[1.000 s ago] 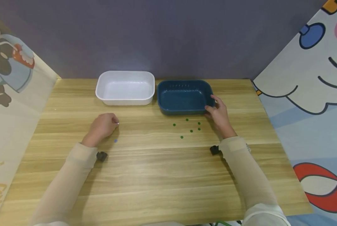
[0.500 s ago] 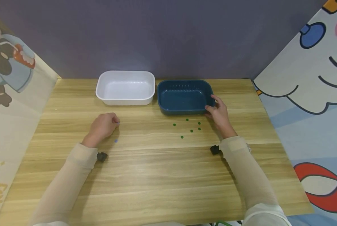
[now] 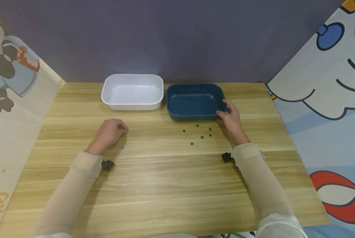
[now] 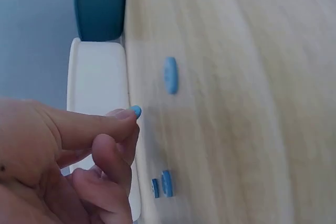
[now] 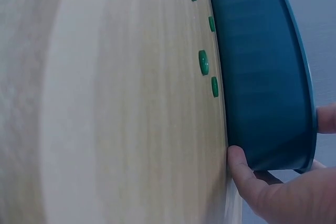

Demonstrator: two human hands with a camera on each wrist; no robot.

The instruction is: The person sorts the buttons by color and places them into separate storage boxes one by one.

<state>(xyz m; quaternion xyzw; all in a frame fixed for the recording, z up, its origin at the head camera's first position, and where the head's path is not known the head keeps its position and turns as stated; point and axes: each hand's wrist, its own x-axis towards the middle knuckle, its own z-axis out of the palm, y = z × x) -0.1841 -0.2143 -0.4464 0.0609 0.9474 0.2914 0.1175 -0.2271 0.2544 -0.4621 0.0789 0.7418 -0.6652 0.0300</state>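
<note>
My left hand [image 3: 107, 134] pinches a small blue button [image 4: 137, 112] between thumb and forefinger, just over the wooden table. A loose blue button [image 3: 122, 147] lies beside its wrist. In the left wrist view, two more blue buttons [image 4: 167, 183] lie close together below the fingertips, and another button [image 4: 171, 75] lies apart. At the right end of a dark blue basin [image 3: 192, 117], my right hand [image 3: 231, 124] grips the wall and rim with thumb and fingers. Several green buttons [image 3: 202, 137] are scattered in front of that basin.
A white basin [image 3: 132, 107] stands left of the dark blue one, both near the grey back wall [image 3: 165, 39]. The wooden table [image 3: 165, 191] stretches toward the person. Printed cartoon panels [image 3: 329, 96] flank both sides.
The left hand's fingertips have shifted very slightly right, and the pinched button shows a little more. The right hand stays on the dark blue basin. The loose buttons keep their places.
</note>
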